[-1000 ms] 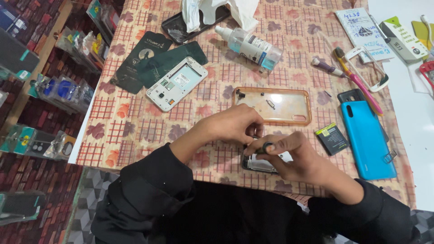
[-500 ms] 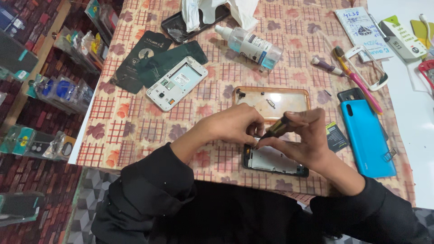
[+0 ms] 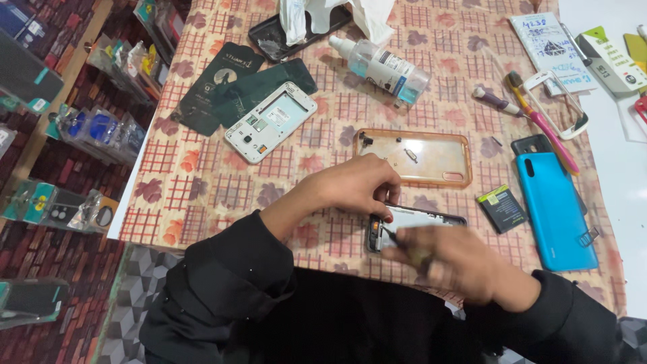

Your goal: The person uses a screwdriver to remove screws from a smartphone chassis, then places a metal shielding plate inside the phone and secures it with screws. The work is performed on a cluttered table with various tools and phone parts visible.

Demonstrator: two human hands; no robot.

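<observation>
Black-framed and opened up, the phone (image 3: pixel 418 226) lies flat on the checked cloth of the worktop (image 3: pixel 202 189), close to its near edge, just in front of the clear orange case (image 3: pixel 414 156). The left hand (image 3: pixel 354 189) presses down on the phone's top-left corner, fingers closed on its edge. The right hand (image 3: pixel 451 259) is blurred; its grip looks pinched on a thin dark tool (image 3: pixel 391 234) whose tip meets the phone's left end. With its insides bare, the phone is probably light, stiff and fragile, so it seems best held by the frame edges, away from the exposed parts. The orange case works as a tray: a few small dark and metal bits lie inside it. Toward the right edge lie a small battery (image 3: pixel 502 207) and a blue phone (image 3: pixel 554 202). A clear spray bottle (image 3: pixel 384 65) lies on its side toward the far edge, contents not visible.
</observation>
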